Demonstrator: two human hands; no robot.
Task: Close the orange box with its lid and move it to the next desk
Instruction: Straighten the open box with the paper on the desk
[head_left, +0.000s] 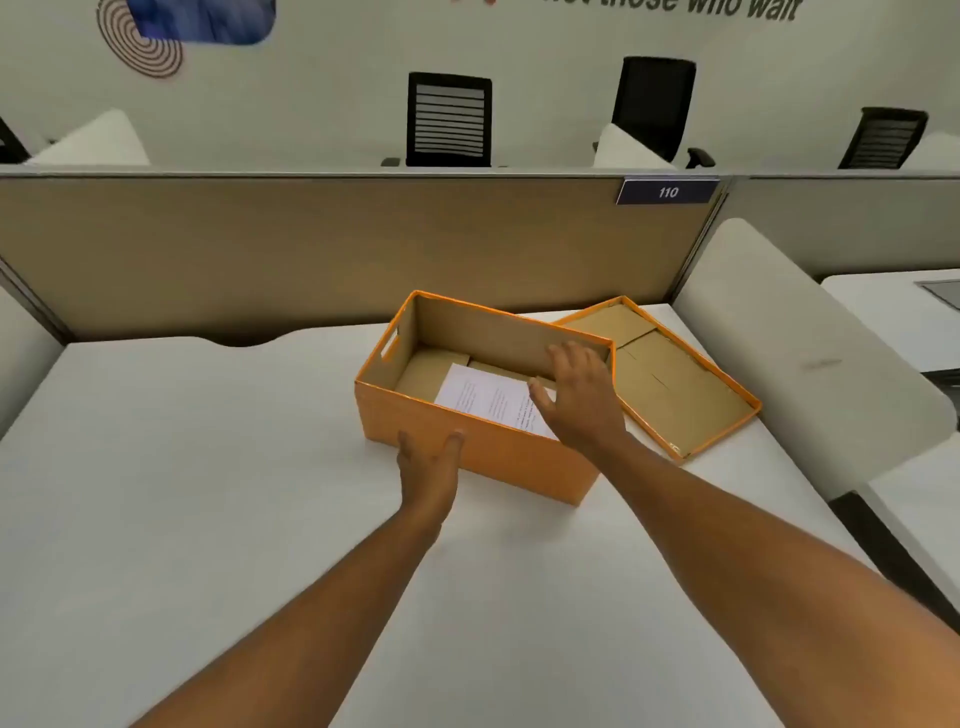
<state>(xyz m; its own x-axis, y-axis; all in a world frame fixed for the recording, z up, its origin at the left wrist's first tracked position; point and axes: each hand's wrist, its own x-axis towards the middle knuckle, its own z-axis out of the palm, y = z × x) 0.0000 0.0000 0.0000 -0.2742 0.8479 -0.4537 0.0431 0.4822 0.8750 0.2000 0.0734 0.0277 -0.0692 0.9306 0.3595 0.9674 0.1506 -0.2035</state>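
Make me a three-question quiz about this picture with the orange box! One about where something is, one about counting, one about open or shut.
1. Where is the lid?
A. On top of the box
B. Lying upside down on the desk, at the box's right
C. On a chair

2. How many black chairs stand behind the partition?
A. Three
B. One
C. Six

3. What state is the orange box in?
A. Closed
B. Open, with a sheet of paper inside
C. Open and empty

Answers:
1 B: the lid's brown inside faces up beside the box on the white desk.
2 A: three chair backs show above the partition.
3 B: no lid covers it, the printed paper lies inside, the right hand reaches over the opening, and the left hand touches the near wall.
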